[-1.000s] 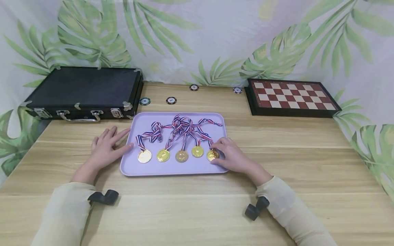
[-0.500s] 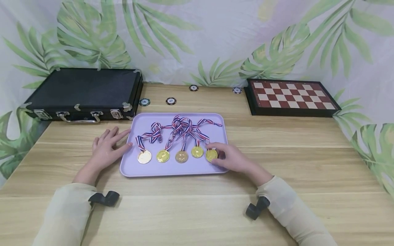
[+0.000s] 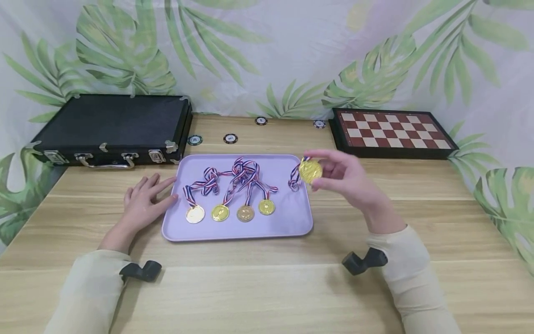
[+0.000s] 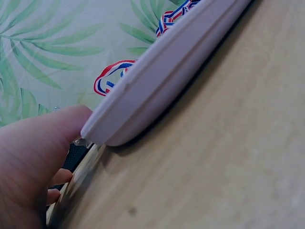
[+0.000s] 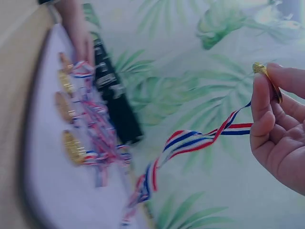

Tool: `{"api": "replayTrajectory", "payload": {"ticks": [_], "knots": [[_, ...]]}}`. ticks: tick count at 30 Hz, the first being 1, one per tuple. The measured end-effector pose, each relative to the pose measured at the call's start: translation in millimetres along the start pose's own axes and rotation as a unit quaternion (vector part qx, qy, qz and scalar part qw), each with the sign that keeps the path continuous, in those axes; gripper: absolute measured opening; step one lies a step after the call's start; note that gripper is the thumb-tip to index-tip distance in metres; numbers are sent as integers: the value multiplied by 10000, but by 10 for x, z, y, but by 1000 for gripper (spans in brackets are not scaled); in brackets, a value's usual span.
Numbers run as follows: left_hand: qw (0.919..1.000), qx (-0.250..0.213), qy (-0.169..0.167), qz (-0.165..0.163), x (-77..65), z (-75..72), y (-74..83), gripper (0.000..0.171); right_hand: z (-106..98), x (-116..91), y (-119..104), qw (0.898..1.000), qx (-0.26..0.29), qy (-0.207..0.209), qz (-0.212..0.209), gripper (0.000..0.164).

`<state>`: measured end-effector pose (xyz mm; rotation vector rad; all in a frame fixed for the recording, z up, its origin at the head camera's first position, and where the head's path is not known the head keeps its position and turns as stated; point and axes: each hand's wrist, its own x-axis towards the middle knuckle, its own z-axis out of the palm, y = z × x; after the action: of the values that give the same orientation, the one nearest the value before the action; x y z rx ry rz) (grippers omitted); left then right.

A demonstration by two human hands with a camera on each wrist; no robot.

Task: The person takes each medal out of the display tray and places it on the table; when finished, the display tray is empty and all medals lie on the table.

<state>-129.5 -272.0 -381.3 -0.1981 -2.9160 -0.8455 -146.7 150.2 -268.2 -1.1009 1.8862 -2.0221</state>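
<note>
Head: the right hand (image 3: 344, 181) pinches one lifted medal (image 3: 311, 172) by the right edge of the tray (image 3: 288, 225); four medals (image 3: 245, 213) are left on it. The left hand (image 3: 143, 202), fingers relaxed, touches its left edge. Left wrist: that hand meets the tray's rim. Right wrist: ribbon (image 5: 186, 141) trails trayward.

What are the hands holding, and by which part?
Right hand: a gold medal, pinched by the edge of its disc. Left hand: nothing held; its thumb touches the tray.
</note>
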Motion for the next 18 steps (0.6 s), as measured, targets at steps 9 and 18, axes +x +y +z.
{"api": "replayTrajectory", "payload": {"ticks": [9, 18], "knots": [[10000, -55, 38, 20, 10, -17, 11, 54, -223, -43, -366, 9927, 540, 994, -424, 42], [9999, -19, -92, -44, 12, 6, -12, 54, -594, 188, 137, 9662, 229, 2302, 1134, 42]]}}
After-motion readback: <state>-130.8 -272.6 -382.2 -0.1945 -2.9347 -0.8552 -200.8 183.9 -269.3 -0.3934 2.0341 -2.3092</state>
